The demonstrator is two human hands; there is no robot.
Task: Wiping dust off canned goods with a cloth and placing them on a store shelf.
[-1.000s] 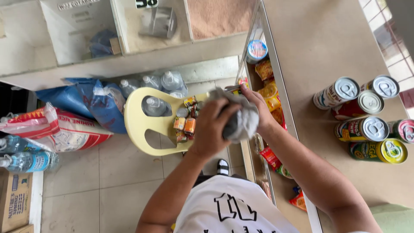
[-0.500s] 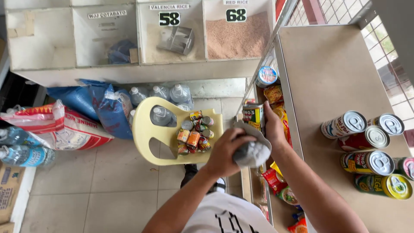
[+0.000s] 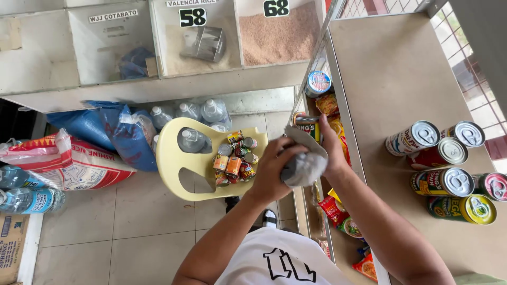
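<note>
My left hand (image 3: 273, 169) grips a grey cloth (image 3: 304, 161) and presses it over a can (image 3: 310, 128), of which only the top edge and part of a yellow label show. My right hand (image 3: 331, 146) holds that can from the right side, against the edge of the counter (image 3: 391, 79). Both hands hover above the gap between the counter and a pale yellow plastic chair (image 3: 182, 166). On the chair seat lies a heap of several small cans (image 3: 235, 158).
Several larger cans (image 3: 449, 169) lie on their sides at the counter's right. A lower shelf (image 3: 338, 211) holds snack packets and tins. Rice bins (image 3: 195, 37), water bottles (image 3: 198, 113), a blue bag (image 3: 105, 132) and a rice sack (image 3: 63, 161) line the tiled floor.
The view has tilted and shifted, so my hands with the cloth and can now sit a little further right and lower. The cloth stays wrapped over the can.
</note>
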